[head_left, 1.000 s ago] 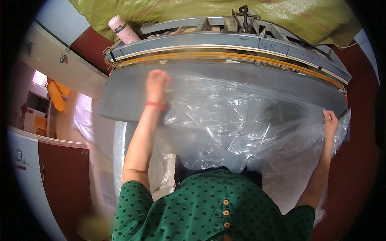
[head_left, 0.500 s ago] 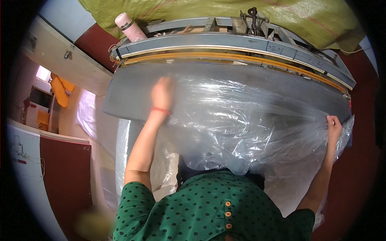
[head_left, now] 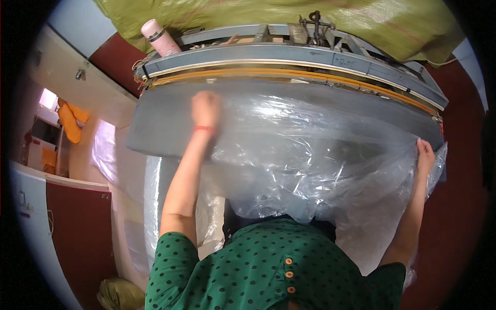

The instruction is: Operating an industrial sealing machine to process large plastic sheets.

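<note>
A clear, crinkled plastic sheet point(head_left: 289, 139) lies over a long grey padded surface point(head_left: 165, 116) in front of me. Its lower part hangs in folds toward my waist. At the sheet's upper left side, my left hand point(head_left: 206, 107) is closed on the film, with a red band on the wrist; slight blur hides the fingertips. Toward the right end of the grey surface, my right hand point(head_left: 425, 154) pinches the sheet, and creases run from it toward the middle. Film also hangs beside my right wrist.
Behind the grey surface runs a long metal frame point(head_left: 237, 54) with orange strips point(head_left: 310, 75) and a dark clamp point(head_left: 315, 28). A pink bottle point(head_left: 161, 39) leans at its left end. Another plastic roll point(head_left: 153, 201) stands below left. A yellow-green tarp point(head_left: 372, 20) covers the back.
My left hand has shifted slightly up and left and shows less blur. The right hand stays pinched on the sheet and has risen a little. The whole view has shifted slightly.
</note>
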Tool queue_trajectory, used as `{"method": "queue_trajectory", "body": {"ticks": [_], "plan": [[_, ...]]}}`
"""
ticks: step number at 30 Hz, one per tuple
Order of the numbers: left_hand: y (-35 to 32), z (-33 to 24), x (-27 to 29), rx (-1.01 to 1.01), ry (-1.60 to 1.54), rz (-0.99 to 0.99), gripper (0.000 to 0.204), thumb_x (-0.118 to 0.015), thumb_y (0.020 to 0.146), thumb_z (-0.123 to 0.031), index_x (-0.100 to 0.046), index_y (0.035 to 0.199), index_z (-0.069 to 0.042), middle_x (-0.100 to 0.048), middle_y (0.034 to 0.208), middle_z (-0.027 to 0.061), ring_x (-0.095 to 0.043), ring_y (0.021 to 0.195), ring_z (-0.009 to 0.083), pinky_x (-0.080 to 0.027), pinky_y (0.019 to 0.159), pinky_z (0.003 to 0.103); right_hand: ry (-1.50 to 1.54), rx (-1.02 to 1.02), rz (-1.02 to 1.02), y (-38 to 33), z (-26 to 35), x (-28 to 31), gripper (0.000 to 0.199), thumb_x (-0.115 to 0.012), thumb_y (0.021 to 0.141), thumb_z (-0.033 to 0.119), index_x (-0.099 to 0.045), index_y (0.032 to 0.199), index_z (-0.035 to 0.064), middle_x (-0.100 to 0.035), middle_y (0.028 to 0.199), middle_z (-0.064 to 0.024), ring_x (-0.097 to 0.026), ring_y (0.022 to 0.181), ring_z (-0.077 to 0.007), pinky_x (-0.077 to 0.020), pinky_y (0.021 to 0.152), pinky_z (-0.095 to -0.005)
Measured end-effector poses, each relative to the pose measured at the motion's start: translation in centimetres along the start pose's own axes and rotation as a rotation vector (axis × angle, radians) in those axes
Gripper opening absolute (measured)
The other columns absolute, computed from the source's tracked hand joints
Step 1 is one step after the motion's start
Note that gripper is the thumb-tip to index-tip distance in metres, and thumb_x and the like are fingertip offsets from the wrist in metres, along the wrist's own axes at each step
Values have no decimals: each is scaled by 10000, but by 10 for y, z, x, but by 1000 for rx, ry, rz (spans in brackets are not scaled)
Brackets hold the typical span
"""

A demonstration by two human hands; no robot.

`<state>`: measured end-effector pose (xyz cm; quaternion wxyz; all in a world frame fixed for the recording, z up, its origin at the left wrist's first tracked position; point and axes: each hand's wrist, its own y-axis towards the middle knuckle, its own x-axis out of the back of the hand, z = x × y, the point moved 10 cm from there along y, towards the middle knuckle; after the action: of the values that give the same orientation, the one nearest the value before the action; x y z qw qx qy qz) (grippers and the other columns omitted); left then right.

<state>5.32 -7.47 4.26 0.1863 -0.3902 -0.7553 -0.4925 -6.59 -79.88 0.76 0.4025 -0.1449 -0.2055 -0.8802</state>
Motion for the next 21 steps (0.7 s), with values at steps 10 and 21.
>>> {"method": "queue_trajectory", "body": {"ticks": [10, 21], "plan": [[45, 65, 12, 222, -257, -365, 156, -466, 815, -141, -446, 731, -11, -512, 647, 112, -493, 586, 206, -411, 590, 327, 243, 182, -79, 39, 59, -119, 123, -550, 823, 164, -533, 803, 44, -481, 621, 30, -411, 554, -37, -338, 497, -196], [63, 101, -26, 407, -416, -261, 179, -591, 770, -165, -502, 707, -24, -499, 575, 2, -458, 519, 85, -394, 495, 238, 20, 85, -300, 51, 63, -127, 259, -671, 725, 226, -524, 770, 18, -519, 611, 1, -478, 590, -69, -396, 585, -202]]}}
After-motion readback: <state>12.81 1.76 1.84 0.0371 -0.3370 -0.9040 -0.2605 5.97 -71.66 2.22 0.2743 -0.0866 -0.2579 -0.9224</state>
